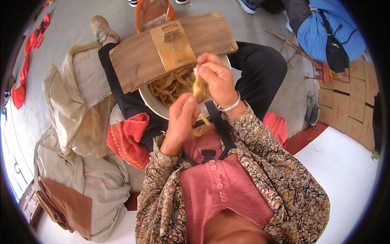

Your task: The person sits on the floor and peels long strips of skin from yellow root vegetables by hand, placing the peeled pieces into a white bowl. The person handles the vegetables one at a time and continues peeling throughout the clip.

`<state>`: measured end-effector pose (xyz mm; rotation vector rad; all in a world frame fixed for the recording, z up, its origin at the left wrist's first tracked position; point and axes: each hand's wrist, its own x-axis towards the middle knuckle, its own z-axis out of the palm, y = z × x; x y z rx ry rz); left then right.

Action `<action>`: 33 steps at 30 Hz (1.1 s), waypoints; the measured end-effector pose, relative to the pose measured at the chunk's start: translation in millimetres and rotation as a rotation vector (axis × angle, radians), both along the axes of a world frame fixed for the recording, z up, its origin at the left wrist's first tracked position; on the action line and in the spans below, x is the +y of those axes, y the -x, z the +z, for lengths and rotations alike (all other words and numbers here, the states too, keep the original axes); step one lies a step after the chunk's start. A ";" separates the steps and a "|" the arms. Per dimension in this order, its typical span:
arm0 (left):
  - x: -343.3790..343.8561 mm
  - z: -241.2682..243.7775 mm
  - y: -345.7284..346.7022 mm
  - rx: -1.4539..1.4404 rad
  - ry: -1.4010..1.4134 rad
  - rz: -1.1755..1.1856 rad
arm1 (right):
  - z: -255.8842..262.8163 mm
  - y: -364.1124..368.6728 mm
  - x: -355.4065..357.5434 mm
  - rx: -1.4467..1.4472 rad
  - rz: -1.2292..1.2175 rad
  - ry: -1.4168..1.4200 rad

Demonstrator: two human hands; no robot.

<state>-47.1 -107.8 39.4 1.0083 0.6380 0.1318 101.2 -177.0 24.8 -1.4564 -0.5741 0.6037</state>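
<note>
A twisted, yellowish strip of fibrous material stretches between my two hands. My right hand pinches its upper end, where a whitish tip shows. Lower down, my left hand grips the same strip, and its loose tail curls out below the fingers. Beneath both hands stands a white basin with a heap of similar tan strips in it. Across the far part of the basin lies a wooden board. A lighter wood piece with a small raised block is fixed on top of it.
An orange bucket stands beyond the board. Woven sacks lie at the left, beside a red cloth near my thigh. At the right are a wooden stick frame, stacked cardboard boxes and another person in blue clothing.
</note>
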 end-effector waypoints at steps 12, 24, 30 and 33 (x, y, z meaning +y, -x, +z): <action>23.3 3.6 2.5 0.061 -1.354 -0.093 | 37.3 -34.0 -19.8 -0.667 0.744 0.562; 35.4 8.0 0.4 0.021 -0.843 -0.341 | 61.0 -23.7 -20.2 -1.139 0.673 0.252; 44.6 12.5 -2.9 -0.013 -0.610 -0.429 | 55.9 -38.7 -21.3 -1.110 0.872 0.358; 47.2 14.0 -2.4 -0.029 -0.464 -0.417 | 66.0 -45.1 -21.5 -0.887 0.912 0.429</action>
